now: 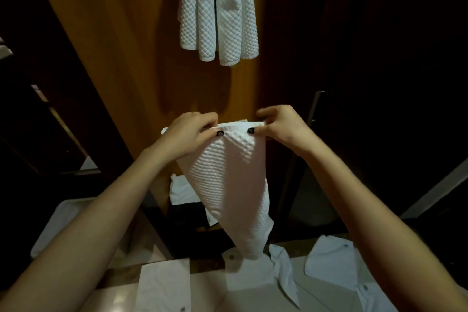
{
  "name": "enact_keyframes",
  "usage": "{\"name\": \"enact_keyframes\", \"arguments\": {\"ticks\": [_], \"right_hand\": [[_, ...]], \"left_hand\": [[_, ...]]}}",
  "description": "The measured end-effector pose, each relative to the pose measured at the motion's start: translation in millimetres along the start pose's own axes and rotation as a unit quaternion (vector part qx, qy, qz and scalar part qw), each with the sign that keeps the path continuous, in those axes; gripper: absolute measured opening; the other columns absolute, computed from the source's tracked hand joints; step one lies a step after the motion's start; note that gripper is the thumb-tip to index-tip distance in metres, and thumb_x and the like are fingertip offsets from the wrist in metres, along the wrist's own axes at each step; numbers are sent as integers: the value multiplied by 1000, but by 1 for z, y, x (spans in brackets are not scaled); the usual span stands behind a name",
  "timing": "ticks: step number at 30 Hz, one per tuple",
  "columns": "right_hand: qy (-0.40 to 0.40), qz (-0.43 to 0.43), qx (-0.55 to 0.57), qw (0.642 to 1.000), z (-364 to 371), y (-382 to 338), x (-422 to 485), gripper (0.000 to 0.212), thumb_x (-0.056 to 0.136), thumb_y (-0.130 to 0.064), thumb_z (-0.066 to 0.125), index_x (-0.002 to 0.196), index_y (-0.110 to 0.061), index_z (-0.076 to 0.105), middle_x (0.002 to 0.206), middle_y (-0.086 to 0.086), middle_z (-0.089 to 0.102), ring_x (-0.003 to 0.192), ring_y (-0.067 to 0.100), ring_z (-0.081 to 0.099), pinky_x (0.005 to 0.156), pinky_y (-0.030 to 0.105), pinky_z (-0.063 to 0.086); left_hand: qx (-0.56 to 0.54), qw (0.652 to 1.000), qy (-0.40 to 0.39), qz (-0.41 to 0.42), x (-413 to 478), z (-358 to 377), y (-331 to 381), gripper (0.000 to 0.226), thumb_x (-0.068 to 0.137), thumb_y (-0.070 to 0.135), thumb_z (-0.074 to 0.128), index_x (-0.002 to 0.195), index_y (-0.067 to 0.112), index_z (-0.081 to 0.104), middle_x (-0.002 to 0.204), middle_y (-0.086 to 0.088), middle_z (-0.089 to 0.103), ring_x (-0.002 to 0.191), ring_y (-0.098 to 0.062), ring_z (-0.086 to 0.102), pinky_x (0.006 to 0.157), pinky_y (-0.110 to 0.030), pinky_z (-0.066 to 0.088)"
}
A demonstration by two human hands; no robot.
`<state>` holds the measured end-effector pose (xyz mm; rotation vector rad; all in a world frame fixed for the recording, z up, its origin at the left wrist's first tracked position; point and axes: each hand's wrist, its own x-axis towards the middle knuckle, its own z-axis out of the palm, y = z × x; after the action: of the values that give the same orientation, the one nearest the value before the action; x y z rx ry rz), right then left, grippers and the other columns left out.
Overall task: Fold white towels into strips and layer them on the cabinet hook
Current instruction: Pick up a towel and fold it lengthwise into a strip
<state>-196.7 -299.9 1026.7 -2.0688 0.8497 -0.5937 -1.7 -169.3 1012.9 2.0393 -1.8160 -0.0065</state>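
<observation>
Dead centre, my left grip (188, 134) and right grip (281, 126) both pinch the top edge of the folded towel (233, 180), strip dangling straight to 6 o'clock. Up at 12 sit the hung towels (219, 7), so next move's upward, I reckon.

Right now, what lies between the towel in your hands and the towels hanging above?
Only bare wooden cabinet door, in the head view, separates the held towel from the hanging towels.
</observation>
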Motion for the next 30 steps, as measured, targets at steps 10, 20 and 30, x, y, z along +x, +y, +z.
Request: {"name": "enact_keyframes", "arguments": {"ticks": [10,20,30], "right_hand": [[-8,-59,-51,997,-2,9,-3,13,84,-21,76,81,-9,73,81,1,72,81,13,68,78,39,55],[7,-80,7,997,-11,33,-7,10,88,-21,71,83,-13,71,84,-9,71,82,1,66,77,17,51],[-62,-86,62,992,-58,55,-4,12,87,-21,72,78,-29,73,84,-12,72,81,1,67,72,13,49]], "left_hand": [[1,997,-68,-44,26,2,2,15,91,35,64,105,34,60,83,17,56,80,-1,47,66,-27,38],[-105,991,-32,-72,7,34,5,16,99,24,52,88,21,63,77,5,66,77,-12,61,75,-38,48],[-245,968,17,45,20,46,39,27,86,31,71,70,22,51,69,12,49,65,-2,42,58,-17,30]]}}
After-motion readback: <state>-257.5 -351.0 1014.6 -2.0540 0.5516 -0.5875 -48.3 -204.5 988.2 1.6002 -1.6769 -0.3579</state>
